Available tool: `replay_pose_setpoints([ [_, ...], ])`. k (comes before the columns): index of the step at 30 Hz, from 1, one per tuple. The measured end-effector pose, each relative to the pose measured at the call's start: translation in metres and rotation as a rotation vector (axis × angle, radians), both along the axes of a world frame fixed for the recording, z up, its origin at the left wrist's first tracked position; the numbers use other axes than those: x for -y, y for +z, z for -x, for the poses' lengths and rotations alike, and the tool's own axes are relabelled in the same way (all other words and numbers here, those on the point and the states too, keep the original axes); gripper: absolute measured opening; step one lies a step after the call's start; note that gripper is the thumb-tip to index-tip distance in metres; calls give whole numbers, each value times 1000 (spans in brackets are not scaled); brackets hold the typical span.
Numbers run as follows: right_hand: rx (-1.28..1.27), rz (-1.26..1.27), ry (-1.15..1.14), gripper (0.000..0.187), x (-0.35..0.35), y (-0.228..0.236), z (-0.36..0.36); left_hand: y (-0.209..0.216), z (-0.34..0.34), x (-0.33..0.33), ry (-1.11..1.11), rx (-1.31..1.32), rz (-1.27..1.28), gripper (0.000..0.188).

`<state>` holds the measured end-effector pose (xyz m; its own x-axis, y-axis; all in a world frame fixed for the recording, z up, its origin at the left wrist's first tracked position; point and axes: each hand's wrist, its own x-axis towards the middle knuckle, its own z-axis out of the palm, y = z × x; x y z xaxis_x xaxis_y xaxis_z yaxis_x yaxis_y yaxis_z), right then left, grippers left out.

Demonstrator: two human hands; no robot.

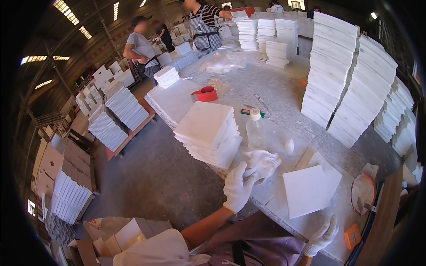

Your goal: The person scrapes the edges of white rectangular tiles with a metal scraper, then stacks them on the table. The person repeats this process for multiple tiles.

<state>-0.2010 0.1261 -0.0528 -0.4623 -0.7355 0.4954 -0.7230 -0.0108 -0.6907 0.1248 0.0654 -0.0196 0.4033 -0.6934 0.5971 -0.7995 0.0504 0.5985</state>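
My left hand (237,188), in a white knit glove, is at the table's near edge, its fingers closed on a crumpled white glove (262,165). Just behind it stand a stack of white square tiles (205,122) and a clear plastic bottle (255,135) with a white cap. To the right, two white tiles (307,191) lie partly overlapped on the table. My right hand (322,238), also gloved, is beside them over the near right edge, fingers stretched out and holding nothing.
A red tape-like roll (205,93), a green box (252,113) and a pen (262,101) lie farther back. Tall tile stacks (330,66) rise at the right. Near them are a red-rimmed bowl (363,193) with a blade and an orange block (352,236). People stand beyond the table.
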Motion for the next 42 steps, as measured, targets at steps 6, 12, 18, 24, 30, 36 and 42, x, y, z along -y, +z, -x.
replay_pose_setpoints([
  [6,23,-24,-29,32,-2,5,-4,4,-2,-4,-106,-146,103,43],
  [12,69,25,-48,28,-1,6,-6,41,3,-12,-166,11,215,38],
  [18,285,131,242,20,-19,37,-37,83,7,-31,-258,355,192,35],
  [24,347,33,556,50,-17,89,-89,110,11,-43,-482,493,140,39],
  [30,760,-155,684,44,-13,81,-106,118,18,-58,-662,449,69,40],
  [36,1020,-269,652,25,-29,93,-109,113,22,-61,-945,299,-80,45],
  [42,914,-237,514,18,-67,79,-83,102,6,-24,-554,-308,-351,63],
])
